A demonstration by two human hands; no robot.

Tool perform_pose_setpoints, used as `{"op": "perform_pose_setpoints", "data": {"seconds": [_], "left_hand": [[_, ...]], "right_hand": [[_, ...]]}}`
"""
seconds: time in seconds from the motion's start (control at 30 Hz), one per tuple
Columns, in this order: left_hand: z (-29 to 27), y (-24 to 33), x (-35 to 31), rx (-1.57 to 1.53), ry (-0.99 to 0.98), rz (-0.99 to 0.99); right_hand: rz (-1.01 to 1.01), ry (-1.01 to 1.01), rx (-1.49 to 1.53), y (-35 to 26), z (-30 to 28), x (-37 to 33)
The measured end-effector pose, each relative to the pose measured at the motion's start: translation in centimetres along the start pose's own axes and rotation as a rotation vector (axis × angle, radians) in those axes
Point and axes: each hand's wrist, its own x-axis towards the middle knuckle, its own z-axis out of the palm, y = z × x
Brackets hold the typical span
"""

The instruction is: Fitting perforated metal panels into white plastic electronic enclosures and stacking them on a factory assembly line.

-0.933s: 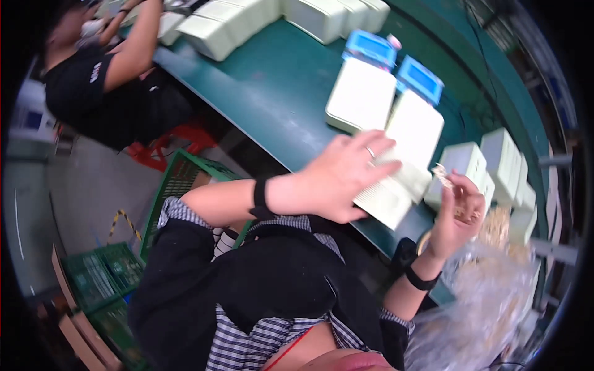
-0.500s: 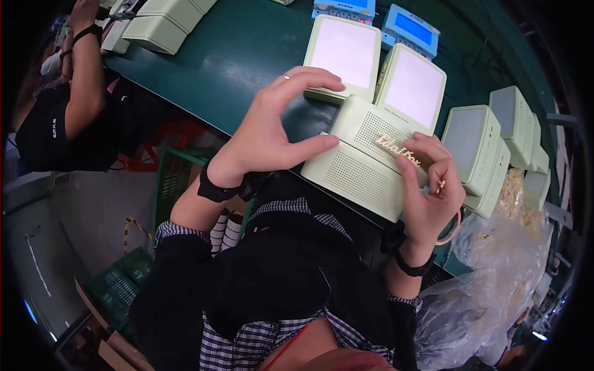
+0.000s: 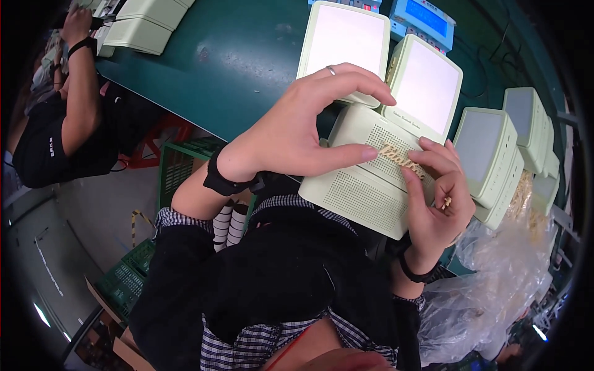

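Observation:
Two pale green, box-shaped speakers with dotted grilles lie side by side in front of me, the nearer speaker (image 3: pixel 359 195) at the table edge and the farther speaker (image 3: pixel 352 127) just beyond. Over the farther grille, a gold script-lettering badge (image 3: pixel 393 156) is pinched at its right end by the thumb and forefinger of my right hand (image 3: pixel 440 195). Another small gold piece (image 3: pixel 447 203) sits tucked in that hand's curled fingers. My left hand (image 3: pixel 297 127) is spread, its thumb tip beside the badge's left end and its fingers arched over the farther speaker.
Two white-faced speakers (image 3: pixel 424 86) stand behind, near blue boxes with screens (image 3: pixel 424 21). More speakers (image 3: pixel 486 142) line the right, above a clear plastic bag (image 3: pixel 495 272). At the left, another person's arm (image 3: pixel 83 99) reaches over the green table (image 3: pixel 216 68). A green crate (image 3: pixel 173 173) is below.
My left hand has moved right, bringing its thumb from the speaker's left edge to the badge. My right hand keeps its pinch. The whole view has shifted slightly.

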Motion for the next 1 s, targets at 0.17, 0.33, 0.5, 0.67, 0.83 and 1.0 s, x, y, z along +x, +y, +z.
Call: {"op": "perform_pose_setpoints", "data": {"seconds": [0.17, 0.33, 0.5, 0.67, 0.83, 1.0], "left_hand": [[0.6, 0.1, 0.6, -0.055, -0.066, -0.031], [1.6, 0.3, 0.8, -0.090, -0.114, -0.104], [1.5, 0.5, 0.5, -0.114, -0.117, -0.206], [0.7, 0.7, 0.6, -0.112, -0.112, -0.223], [1.7, 0.8, 1.3, -0.062, -0.109, -0.287], [1.2, 2.2, 0.3, -0.096, -0.179, -0.244]], "right_hand": [[-0.020, -0.005, -0.014, -0.1, -0.1, -0.1], [-0.056, 0.011, -0.007, 0.3, -0.3, -0.5], [-0.051, 0.001, 0.021, 0.2, -0.1, -0.5], [-0.017, -0.034, 0.051, -0.1, 0.3, 0.0], [-0.058, 0.110, 0.012, 1.3, -0.4, -0.3], [0.223, 0.281, 0.224, 1.1, 0.4, -0.6]]}}
